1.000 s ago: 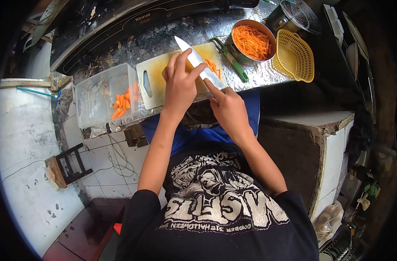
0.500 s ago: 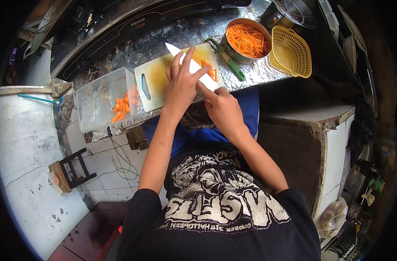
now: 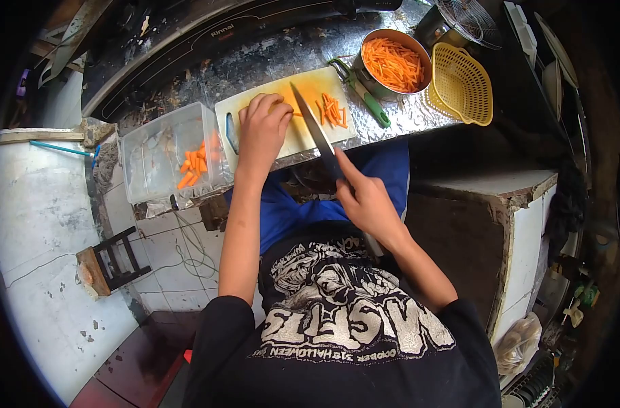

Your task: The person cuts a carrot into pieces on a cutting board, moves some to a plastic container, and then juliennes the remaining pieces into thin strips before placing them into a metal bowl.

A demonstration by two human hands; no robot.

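Note:
My right hand [image 3: 370,207] is wrapped around the handle of a knife [image 3: 313,122], its blade slanting up and left over the white cutting board [image 3: 255,99]. To the left of the blade, my left hand [image 3: 262,132] rests on the board with fingers curled down. A bit of carrot [image 3: 297,114] shows at its fingertips; the rest is hidden under the fingers. Cut carrot sticks [image 3: 333,112] lie on the board right of the blade. Beside the board, a clear plastic container [image 3: 143,160] holds several carrot chunks [image 3: 194,165].
A metal pot [image 3: 384,88] full of carrot strips stands at the back right, next to a yellow basket [image 3: 483,102]. A green-handled peeler [image 3: 371,105] lies between board and pot. Behind runs a Rinnai stove [image 3: 221,34]. The counter's front edge is foil-covered.
My left hand has come off the knife blade and moved left, its fingers now curled on the board. My right hand has drawn the knife down and turned the blade.

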